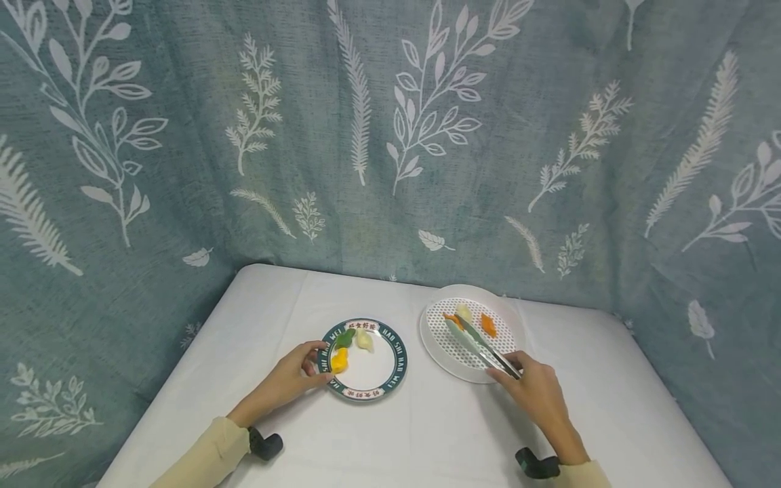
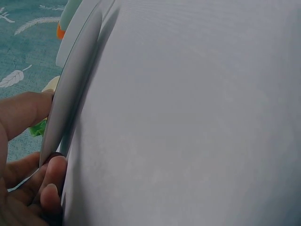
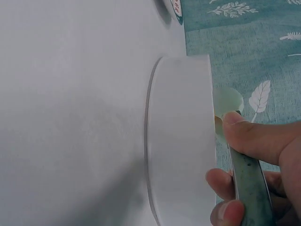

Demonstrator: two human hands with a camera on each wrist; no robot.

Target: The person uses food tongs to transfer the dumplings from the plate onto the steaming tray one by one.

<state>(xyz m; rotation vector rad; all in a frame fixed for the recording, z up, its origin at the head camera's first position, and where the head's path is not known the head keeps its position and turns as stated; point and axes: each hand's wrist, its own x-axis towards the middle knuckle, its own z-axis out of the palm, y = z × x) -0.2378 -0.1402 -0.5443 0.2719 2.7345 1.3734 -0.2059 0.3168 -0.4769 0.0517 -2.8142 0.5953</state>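
Note:
My left hand point(image 1: 291, 373) pinches the left rim of a round plate point(image 1: 381, 373) with a green lettered border. On the plate lie a green piece point(image 1: 344, 338), a pale dumpling-like piece point(image 1: 364, 340) and a yellow piece point(image 1: 339, 360). My right hand point(image 1: 538, 392) holds metal tongs point(image 1: 487, 352) over a white round tray with a perforated bottom point(image 1: 441, 349). At the tong tips is an orange piece point(image 1: 449, 317); whether they clamp it I cannot tell. Beside it lie a pale piece point(image 1: 464, 312) and another orange piece point(image 1: 488, 325).
Both dishes stand on a white-covered table point(image 1: 409, 434), the tray to the right of the plate and near the back edge. A leaf-patterned blue-green curtain point(image 1: 378, 224) hangs behind and at both sides. Dark bands point(image 1: 266, 444) sit on both wrists.

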